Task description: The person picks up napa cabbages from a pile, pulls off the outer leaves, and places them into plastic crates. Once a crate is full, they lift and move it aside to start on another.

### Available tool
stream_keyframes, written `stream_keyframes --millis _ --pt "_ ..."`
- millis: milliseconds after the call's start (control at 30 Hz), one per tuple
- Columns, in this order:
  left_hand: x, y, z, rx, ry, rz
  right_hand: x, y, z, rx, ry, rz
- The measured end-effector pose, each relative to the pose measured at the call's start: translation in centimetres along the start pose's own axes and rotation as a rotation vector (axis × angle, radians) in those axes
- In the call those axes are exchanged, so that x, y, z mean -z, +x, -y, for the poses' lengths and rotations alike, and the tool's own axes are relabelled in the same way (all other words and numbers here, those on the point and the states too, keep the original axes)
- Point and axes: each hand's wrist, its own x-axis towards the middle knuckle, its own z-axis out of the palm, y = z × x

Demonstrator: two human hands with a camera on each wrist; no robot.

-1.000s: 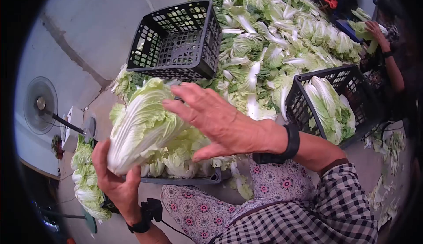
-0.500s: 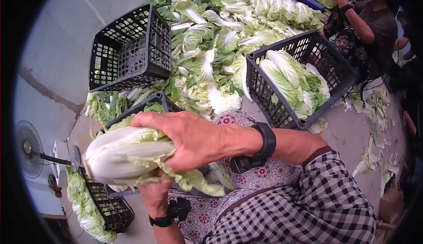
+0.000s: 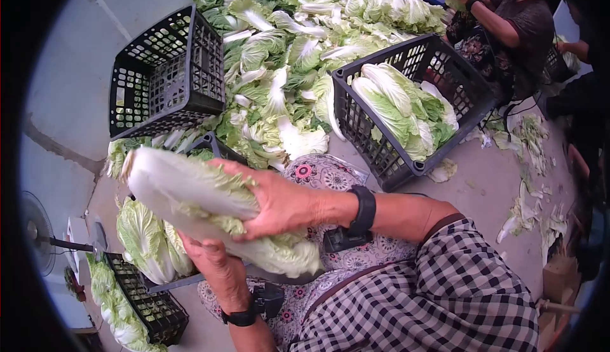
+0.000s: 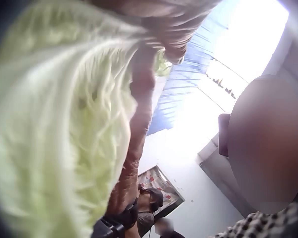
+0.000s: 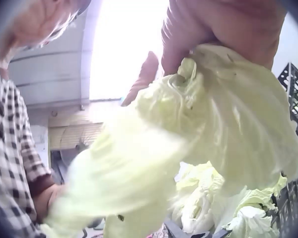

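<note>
A Chinese cabbage (image 3: 184,187) with a white base and pale green leaves is held aslant over the lap, its cut stem end toward the upper left. My right hand (image 3: 279,199) grips it around the leafy part. Close under the cabbage, my left hand (image 3: 216,266) holds it from below, with part of its fingers hidden. Loose outer leaves (image 3: 292,257) hang toward the lap. In the right wrist view, pale leaves (image 5: 228,114) spread below the right hand (image 5: 228,29). The left wrist view has the cabbage's ribbed leaf (image 4: 64,119) up close.
A black crate (image 3: 206,72) stands tilted at the back left. Another black crate (image 3: 356,129) on the right holds several cabbages. A low crate of cabbages (image 3: 152,241) sits at the left. Loose leaves (image 3: 298,53) are heaped behind. Another person (image 3: 521,34) works at the upper right.
The right hand came from above the cabbage to grip it. The cabbage turned, its stem end swinging to the upper left. The left hand moved from the base to underneath. The head view shifted right.
</note>
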Motion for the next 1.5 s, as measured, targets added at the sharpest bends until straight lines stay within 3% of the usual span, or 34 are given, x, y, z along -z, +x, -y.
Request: stream_keyframes --millis 33,67,100,167,200,233,267,333,400,467,567,667,767,833,867,933,1000,1033,1067,1133,1233,1333,1367,1400,1467,1500 --pt "-0.2 0.0 0.0 -0.049 0.045 0.074 0.7 -0.2 -0.3 0.08 -0.02 -0.077" --pt "-0.5 0.0 -0.2 -0.099 0.09 0.146 1.7 -0.5 0.1 0.051 -0.01 -0.119" --pt "-1.2 0.0 -0.6 -0.131 0.159 0.161 3.1 -0.9 0.6 0.023 0.0 -0.159" --pt "1.3 0.1 -0.3 -0.105 0.341 0.141 6.0 -1.6 1.5 0.131 0.092 -0.303" --pt "3.0 0.3 -0.2 -0.09 0.43 0.132 7.7 -2.5 2.6 0.134 -0.075 -0.382" --pt "4.3 0.3 -0.3 -0.004 0.296 0.153 9.9 -3.5 2.6 0.041 0.0 -0.451" --pt "4.5 0.2 -1.1 0.007 0.158 0.171 11.1 -4.5 3.3 0.126 0.057 -0.494" --pt "4.0 -0.4 -3.1 -0.054 0.071 0.213 14.0 -6.8 3.5 -0.027 -0.03 -0.723" --pt "3.6 -0.9 -4.3 -0.153 0.054 0.309 17.8 -9.3 2.1 -0.023 -0.102 -0.888" --pt "3.6 -1.0 -4.6 -0.215 0.239 0.399 22.0 -12.2 0.6 0.01 -0.205 -1.006" --pt "5.3 -0.4 -3.1 -0.175 0.575 0.371 28.1 -16.9 0.1 -0.061 -0.366 -1.137" --pt "7.8 -1.0 -1.9 0.084 0.405 0.138 33.5 -21.8 -0.2 -0.182 -0.458 -1.234" --pt "11.0 -1.5 -0.3 0.054 0.66 0.045 37.4 -26.5 -1.4 -0.316 -0.382 -1.207" --pt "12.6 -2.1 0.5 0.098 0.751 -0.004 40.9 -29.6 -3.7 -0.372 -0.455 -1.301" --pt "13.3 -2.4 0.9 0.079 0.824 -0.019 42.0 -30.7 -4.5 -0.41 -0.483 -1.256" --pt "14.1 -2.9 1.8 0.043 0.967 -0.038 42.1 -31.2 -6.6 -0.507 -0.589 -1.223" --pt "14.5 -3.1 2.2 0.105 1.04 -0.017 40.7 -30.9 -8.5 -0.823 -0.564 -0.981" --pt "14.7 -3.1 2.6 0.12 1.059 -0.025 35.9 -28.7 -7.0 -0.995 -0.508 -0.999" --pt "14.9 -3.1 2.9 0.135 1.078 -0.035 35.7 -28.8 -7.2 -1.048 -0.539 -0.803" --pt "15.6 -2.8 2.8 0.137 1.102 -0.022 34.2 -27.4 -7.5 -1.014 -0.478 -0.716" --pt "17.3 -1.5 1.7 0.151 1.169 0.027 33.3 -25.4 -5.5 -1.034 -0.721 -0.712" --pt "19.5 -0.5 0.5 0.154 1.145 -0.089 36.6 -24.7 -3.9 -0.615 -0.986 -0.452" --pt "20.3 -0.1 0.1 0.114 1.09 -0.161 36.1 -23.6 -3.6 -0.477 -0.854 -0.567" --pt "21.4 0.4 0.1 0.016 1.229 -0.26 32.2 -20.7 -1.5 -0.346 -0.718 -0.677" --pt "24.0 1.4 1.1 -0.18 1.486 -0.462 26.2 -15.6 1.6 -0.283 -0.866 -0.643" --pt "26.0 2.0 1.9 -0.055 1.447 -0.463 24.1 -13.7 2.0 -0.21 -0.876 -0.622"
